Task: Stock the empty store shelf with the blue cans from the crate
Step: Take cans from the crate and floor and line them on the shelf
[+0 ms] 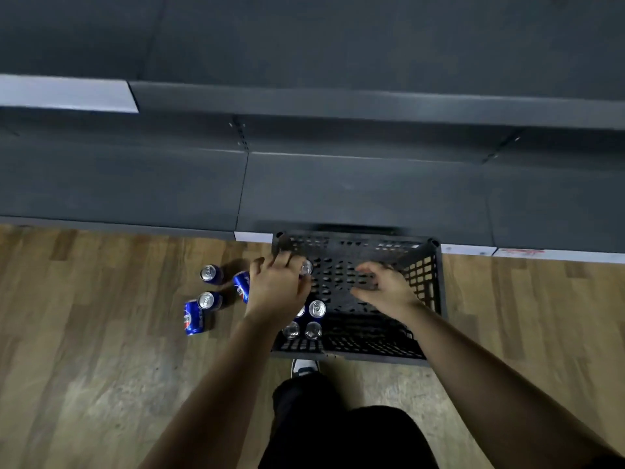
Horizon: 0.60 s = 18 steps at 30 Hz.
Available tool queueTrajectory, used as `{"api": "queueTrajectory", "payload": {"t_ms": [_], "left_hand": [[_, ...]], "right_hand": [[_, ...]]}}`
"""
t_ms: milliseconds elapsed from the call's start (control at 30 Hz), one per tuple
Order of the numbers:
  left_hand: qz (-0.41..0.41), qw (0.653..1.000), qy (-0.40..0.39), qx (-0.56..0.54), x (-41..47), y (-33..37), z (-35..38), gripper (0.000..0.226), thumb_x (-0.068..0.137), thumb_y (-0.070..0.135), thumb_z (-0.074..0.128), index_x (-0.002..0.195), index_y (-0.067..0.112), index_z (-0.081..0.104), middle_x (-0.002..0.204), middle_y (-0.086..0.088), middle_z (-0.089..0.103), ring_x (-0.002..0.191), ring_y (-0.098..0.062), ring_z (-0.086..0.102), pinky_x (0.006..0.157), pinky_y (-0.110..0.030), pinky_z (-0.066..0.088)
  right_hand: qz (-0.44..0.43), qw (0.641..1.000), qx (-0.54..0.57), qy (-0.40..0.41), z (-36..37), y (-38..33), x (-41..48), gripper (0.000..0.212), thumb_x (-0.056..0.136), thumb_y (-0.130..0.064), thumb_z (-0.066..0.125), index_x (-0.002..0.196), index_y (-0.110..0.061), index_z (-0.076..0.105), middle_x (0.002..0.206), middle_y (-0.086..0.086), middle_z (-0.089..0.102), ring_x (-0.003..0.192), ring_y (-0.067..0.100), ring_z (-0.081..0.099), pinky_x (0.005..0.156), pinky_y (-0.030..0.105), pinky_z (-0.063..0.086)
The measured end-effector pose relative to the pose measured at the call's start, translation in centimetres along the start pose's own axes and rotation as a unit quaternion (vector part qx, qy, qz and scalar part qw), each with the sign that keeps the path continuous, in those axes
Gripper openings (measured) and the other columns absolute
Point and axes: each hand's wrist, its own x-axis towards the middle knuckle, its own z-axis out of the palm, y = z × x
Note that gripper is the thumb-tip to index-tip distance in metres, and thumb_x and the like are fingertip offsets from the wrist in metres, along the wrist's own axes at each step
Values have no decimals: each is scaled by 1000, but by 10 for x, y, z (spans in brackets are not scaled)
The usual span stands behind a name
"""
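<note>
— Four floor cans [210, 273], head view, left of centre. Condition?
— Blue, on the wooden floor [101, 333], just left of the crate [421, 282]. Two stand upright with silver tops showing. One lies tilted at the lower left of the group. One leans at the right, partly hidden behind the left hand [277, 289].
— Crate?
— Black, lattice-walled, centre of the frame. Its far rim meets the front edge of the lower shelf [338, 191] in the picture.
— Contents?
— Crate cans [317, 308]: an upright cluster in the crate's lower-left corner, three tops plain, a fourth partly hidden under the left wrist. Lone can [306, 267]: top showing higher up by the crate's left wall, at the left fingertips.
— Left hand?
— Over the crate's left rim, fingers bent down beside the lone can. Blurred, so I cannot tell whether it grips that can.
— Right hand [382, 286]?
— Above the crate's middle, fingers loosely curled and apart, holding nothing.
— Shelving?
— Lower shelf, dark grey, across the middle of the frame. Upper shelf [338, 103] above it, with a white strip [67, 93] on its front edge at upper left.
— Remainder?
— Shoe [304, 367], white-toed, just below the crate.
</note>
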Motion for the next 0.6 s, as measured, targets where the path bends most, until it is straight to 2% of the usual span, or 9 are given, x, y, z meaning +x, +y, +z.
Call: {"api": "queueTrajectory", "payload": {"t_ms": [100, 200, 367, 500, 600], "left_hand": [[-10, 1000, -13, -7, 8, -14, 52, 34, 93, 33, 46, 122, 19, 57, 124, -4, 56, 115, -28, 51, 97, -44, 31], [-10, 999, -29, -12, 17, -30, 107, 36, 95, 34, 44, 126, 19, 53, 128, -3, 53, 116, -25, 47, 96, -41, 33], [1, 1000, -22, -15, 31, -55, 192, 35, 94, 31, 45, 122, 15, 58, 120, -6, 57, 110, -30, 51, 90, -44, 39], [4, 1000, -14, -15, 43, -70, 243, 50, 86, 41, 27, 113, 16, 61, 114, -5, 59, 104, -30, 54, 86, -44, 43], [4, 1000, -2, -21, 51, -78, 271, 45, 84, 40, 32, 109, 17, 62, 114, -4, 59, 102, -30, 55, 84, -43, 44]], "right_hand": [[10, 1000, 14, -9, 37, 31, 32, 53, 84, -38, 72, 132, -24, 54, 127, -3, 62, 106, 12, 58, 86, 24, 46], [27, 999, 13, -33, 78, 64, 65, 57, 84, -40, 72, 135, -25, 52, 130, -2, 60, 109, 13, 55, 82, 24, 41], [39, 997, 16, -65, 140, 114, 114, 67, 82, -41, 74, 140, -25, 46, 135, 3, 57, 121, 19, 54, 84, 23, 39], [34, 996, 12, -76, 175, 145, 149, 69, 80, -41, 76, 139, -24, 47, 135, 3, 57, 119, 19, 55, 87, 24, 42], [25, 997, 10, -72, 194, 160, 170, 68, 76, -39, 80, 135, -25, 52, 131, 0, 58, 117, 16, 56, 84, 22, 40]]}}
